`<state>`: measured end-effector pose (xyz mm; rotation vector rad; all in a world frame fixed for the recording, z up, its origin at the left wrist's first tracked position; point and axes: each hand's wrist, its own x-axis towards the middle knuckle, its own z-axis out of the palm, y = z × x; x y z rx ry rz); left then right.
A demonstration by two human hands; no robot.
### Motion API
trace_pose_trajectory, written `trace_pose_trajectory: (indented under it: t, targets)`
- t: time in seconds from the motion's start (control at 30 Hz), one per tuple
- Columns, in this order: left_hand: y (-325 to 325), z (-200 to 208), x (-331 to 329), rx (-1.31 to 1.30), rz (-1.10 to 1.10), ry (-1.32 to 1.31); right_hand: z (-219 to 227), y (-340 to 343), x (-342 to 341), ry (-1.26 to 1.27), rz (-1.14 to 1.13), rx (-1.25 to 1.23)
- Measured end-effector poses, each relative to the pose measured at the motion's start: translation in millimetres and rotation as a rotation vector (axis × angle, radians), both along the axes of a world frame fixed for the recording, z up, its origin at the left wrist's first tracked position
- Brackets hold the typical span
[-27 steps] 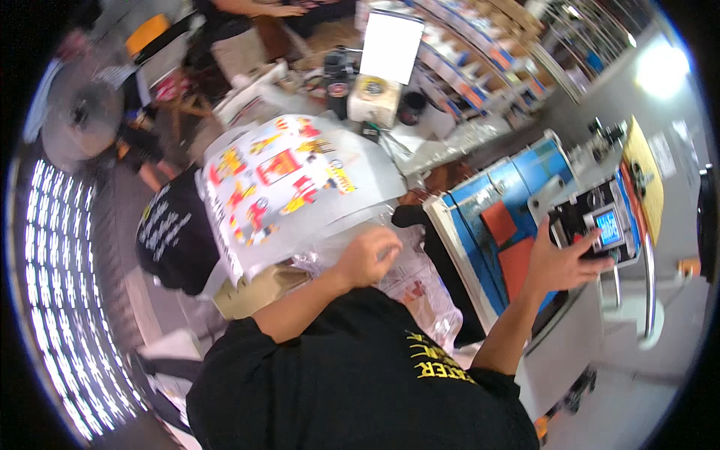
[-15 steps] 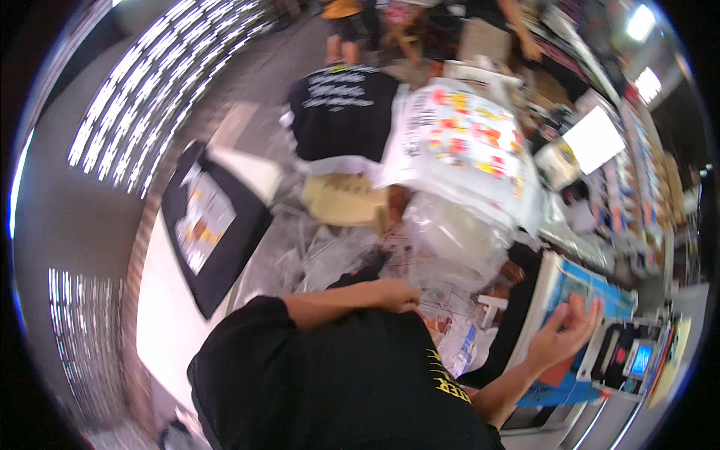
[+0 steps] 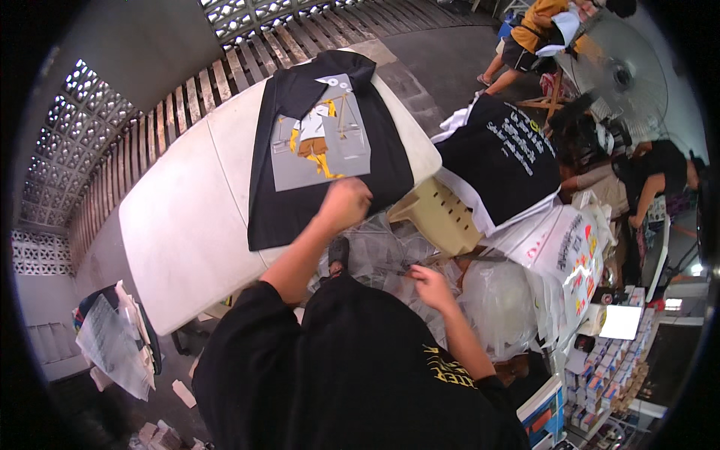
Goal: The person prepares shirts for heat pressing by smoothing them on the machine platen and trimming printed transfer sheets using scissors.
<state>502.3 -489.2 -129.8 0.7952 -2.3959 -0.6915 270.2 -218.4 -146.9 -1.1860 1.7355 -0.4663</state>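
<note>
Black T-shirt in the head view, spread flat over the white worktop, and its collar is lost among the folds! One sleeve flops across the upper part of the grey print, covering part of the figure there. The left hand hides a bit of the near edge. That hand is loosely curled, knuckles up, just below the print; whether it pinches cloth, touches it or hovers, one cannot tell. Over on the right, the right hand has its fingers partly bent beside the clear plastic bag; anything at those fingertips is too small to make out. And the shirt's direction? Sleeve end away from the person, hem end toward them, long axis running nearly straight up the view, the printed figure's yellow feet pointing back at the wearer.
</note>
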Motion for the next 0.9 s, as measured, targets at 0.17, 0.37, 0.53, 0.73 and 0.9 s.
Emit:
trace_pose_trajectory:
  t: [0.17, 0.37, 0.53, 0.73, 0.9]
  targets:
    - [-163.1, -36.5, 62.8, -0.127, 0.577, -0.296, 16.4, -158.0, 82.5, 0.480, 0.309, -0.447]
    - [-259.4, -80.1, 105.8, -0.018, 0.597, -0.502, 9.2, -223.7, 113.0, 0.590, 0.442, -0.376]
    - [-337.4, -87.9, 261.1, 0.295, 1.689, -0.036, 12.4, -241.2, 134.0, 0.682, 0.555, -0.427]
    - [-222.0, -82.2, 306.7, -0.185, 1.036, 0.015, -5.1, -311.8, 223.1, 0.580, 0.862, -0.848]
    - [-62.7, -64.8, 206.7, 0.140, 0.791, -0.091, -26.1, -343.5, 242.5, 0.732, 1.012, -0.913]
